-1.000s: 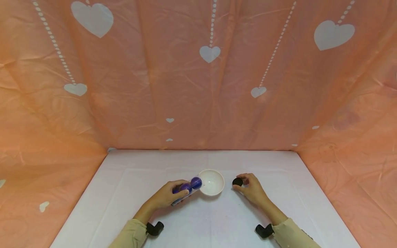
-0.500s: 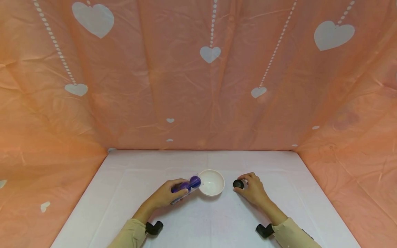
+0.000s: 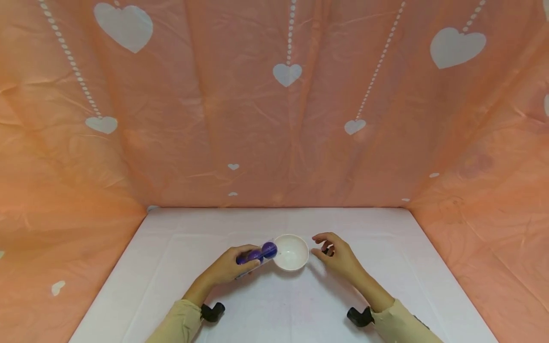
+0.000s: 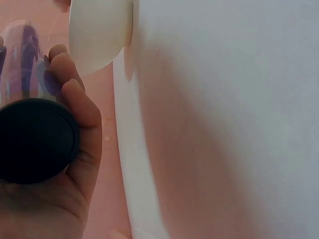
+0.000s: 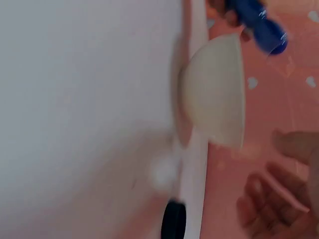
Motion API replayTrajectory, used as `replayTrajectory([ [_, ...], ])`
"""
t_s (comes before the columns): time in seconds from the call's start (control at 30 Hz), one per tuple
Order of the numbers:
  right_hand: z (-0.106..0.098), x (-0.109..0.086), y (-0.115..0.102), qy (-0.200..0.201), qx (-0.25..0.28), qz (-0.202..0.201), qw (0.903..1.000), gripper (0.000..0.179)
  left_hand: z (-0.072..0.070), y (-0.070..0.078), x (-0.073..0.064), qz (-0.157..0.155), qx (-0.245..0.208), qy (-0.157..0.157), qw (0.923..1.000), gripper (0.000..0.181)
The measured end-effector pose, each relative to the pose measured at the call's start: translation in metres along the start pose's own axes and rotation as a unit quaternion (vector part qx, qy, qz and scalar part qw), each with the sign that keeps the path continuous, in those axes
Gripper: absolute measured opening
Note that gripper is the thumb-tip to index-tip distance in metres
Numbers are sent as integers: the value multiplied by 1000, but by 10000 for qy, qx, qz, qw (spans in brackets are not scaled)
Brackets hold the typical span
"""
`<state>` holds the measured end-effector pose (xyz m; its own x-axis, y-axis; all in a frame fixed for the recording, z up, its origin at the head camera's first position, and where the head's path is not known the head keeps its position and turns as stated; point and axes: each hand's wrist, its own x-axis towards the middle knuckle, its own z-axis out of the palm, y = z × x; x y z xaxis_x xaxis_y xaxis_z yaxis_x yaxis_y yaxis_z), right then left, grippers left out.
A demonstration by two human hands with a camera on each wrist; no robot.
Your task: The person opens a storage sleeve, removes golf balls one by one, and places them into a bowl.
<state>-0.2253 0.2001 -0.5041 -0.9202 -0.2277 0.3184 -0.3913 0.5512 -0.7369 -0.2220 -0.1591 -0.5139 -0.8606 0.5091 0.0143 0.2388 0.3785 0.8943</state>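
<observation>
My left hand [image 3: 225,267] grips a clear tube [image 4: 20,59] holding several purple balls [image 3: 269,250]. The tube tilts with its far end up close to the left rim of a white bowl [image 3: 291,252]. In the left wrist view, the tube's black end [image 4: 37,142] faces the camera, with fingers curled along its side. To the right of the bowl, my right hand [image 3: 336,255] hovers with fingers loosely bent and spread, holding nothing. A black round cap [image 5: 173,219] lies on the table below this hand, mostly hidden by the fingers in the head view.
The bowl stands on a white-covered table [image 3: 291,305] between the two hands. Orange sheets [image 3: 257,119] with pale hearts rise behind and at both sides. A black wrist camera [image 3: 213,312] sits at the left cuff, another [image 3: 360,317] at the right.
My right hand has let go of the black cap and shifted left towards the bowl, its fingers spreading. The left hand with the tube has hardly moved.
</observation>
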Motion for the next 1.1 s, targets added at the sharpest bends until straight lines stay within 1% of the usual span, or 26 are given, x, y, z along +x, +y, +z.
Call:
replayTrajectory([
  [0.1,6,4,-10,-201,556,-274,9979,31,0,0,2,0,96,32,9999,52],
  [0.23,16,8,-18,-447,969,-502,9930,31,0,2,3,43,276,76,9996,51],
  [0.33,23,11,-22,-687,1259,-668,9874,33,0,5,4,84,348,102,9993,50],
  [0.43,29,14,-25,-943,1553,-727,9807,38,0,7,5,89,403,114,9991,48],
  [0.53,35,15,-28,-1113,1715,-672,9766,39,0,9,6,100,425,60,9990,47],
  [0.67,41,17,-30,-1204,1862,-591,9733,38,0,12,8,66,427,33,9991,46],
  [0.83,45,19,-33,-1300,1987,-579,9697,39,0,15,12,109,613,71,9980,45],
  [0.97,46,18,-35,-1294,2054,-546,9685,40,-1,17,13,206,717,56,9972,45],
  [1.1,47,18,-34,-1178,2044,-539,9703,40,-2,19,13,344,902,74,9953,45],
])
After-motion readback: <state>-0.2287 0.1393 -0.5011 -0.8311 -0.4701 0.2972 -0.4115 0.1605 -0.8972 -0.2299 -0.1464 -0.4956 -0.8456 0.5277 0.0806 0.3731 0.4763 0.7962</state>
